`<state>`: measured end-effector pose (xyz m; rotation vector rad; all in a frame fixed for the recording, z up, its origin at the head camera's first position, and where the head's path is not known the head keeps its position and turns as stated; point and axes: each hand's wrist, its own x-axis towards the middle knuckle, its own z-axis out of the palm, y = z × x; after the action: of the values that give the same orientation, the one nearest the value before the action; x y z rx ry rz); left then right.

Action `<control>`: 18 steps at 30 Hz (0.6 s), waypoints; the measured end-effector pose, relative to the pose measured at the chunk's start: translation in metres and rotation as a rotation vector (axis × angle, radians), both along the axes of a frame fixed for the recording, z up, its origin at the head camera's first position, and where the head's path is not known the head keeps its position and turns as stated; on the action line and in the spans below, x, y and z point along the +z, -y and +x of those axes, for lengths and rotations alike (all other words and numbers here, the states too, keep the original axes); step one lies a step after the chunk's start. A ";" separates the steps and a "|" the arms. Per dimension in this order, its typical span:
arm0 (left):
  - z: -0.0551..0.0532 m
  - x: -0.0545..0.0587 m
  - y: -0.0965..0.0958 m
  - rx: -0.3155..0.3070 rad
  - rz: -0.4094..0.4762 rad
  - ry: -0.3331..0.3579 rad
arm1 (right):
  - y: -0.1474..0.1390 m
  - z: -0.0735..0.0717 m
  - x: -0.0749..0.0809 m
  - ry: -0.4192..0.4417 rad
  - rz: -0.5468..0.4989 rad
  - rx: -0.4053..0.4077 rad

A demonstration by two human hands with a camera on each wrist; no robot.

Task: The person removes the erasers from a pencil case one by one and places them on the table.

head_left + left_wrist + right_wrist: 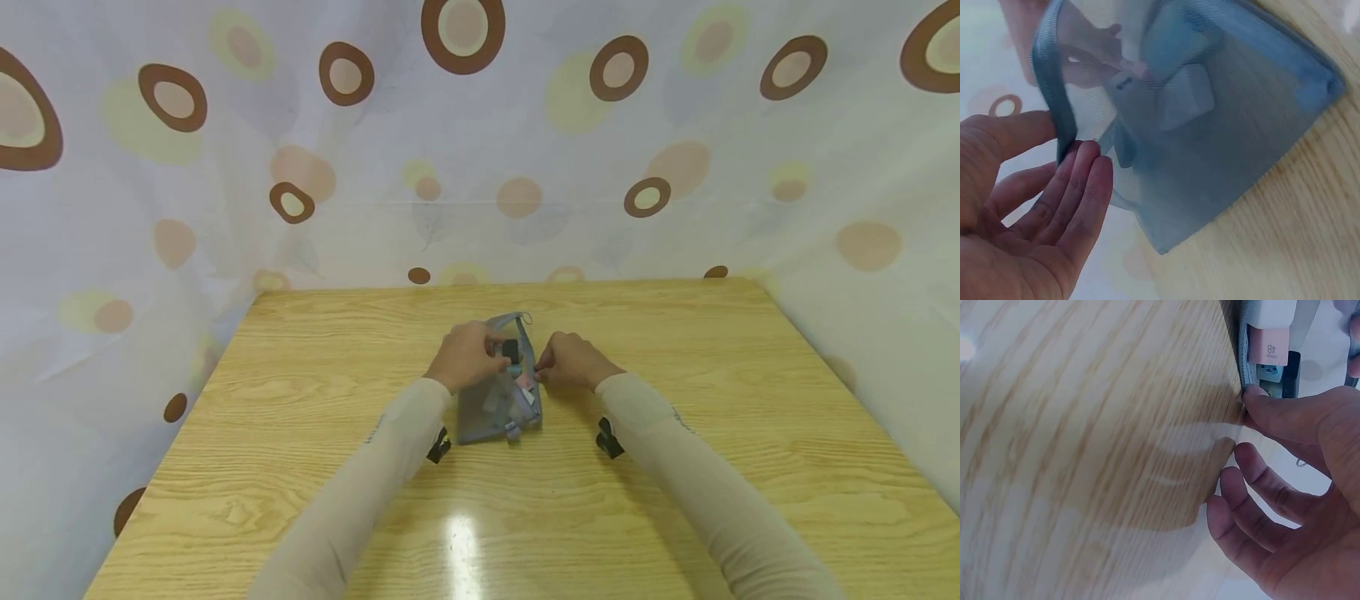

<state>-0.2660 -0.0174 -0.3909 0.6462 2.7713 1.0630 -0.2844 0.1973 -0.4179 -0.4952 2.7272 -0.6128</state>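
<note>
A grey-blue mesh zipper pouch (477, 410) lies on the table with its mouth held apart. My left hand (467, 357) pinches one edge band (1054, 81) of the mouth between thumb and fingers. On the opposite side, my right hand (573, 361) pinches the zipper edge (1244, 359) with thumb and forefinger, its other fingers loosely bent. Inside the pouch sit several small blocks: a pink eraser (1269, 347) marked 4B, a white block (1186, 98) seen through the mesh, and a blue piece beside a black one (511, 350).
The pouch rests on a light wood-grain table (315, 483). A pale curtain (480, 150) with brown ring and dot patterns hangs behind the table and along both sides. A zipper pull ring (527, 318) shows at the pouch's far end.
</note>
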 end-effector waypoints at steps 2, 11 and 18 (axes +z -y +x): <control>-0.001 0.000 0.004 -0.010 0.009 0.029 | 0.000 0.000 0.000 0.002 0.003 -0.003; 0.002 -0.004 0.025 0.014 0.158 0.177 | 0.002 0.001 0.001 -0.003 0.013 -0.006; 0.008 -0.008 0.031 0.050 0.129 0.170 | 0.005 0.002 0.003 0.000 0.024 -0.023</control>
<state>-0.2580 -0.0487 -0.3991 0.4769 2.6033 1.2523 -0.2822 0.1923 -0.4148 -0.4586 2.7403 -0.5850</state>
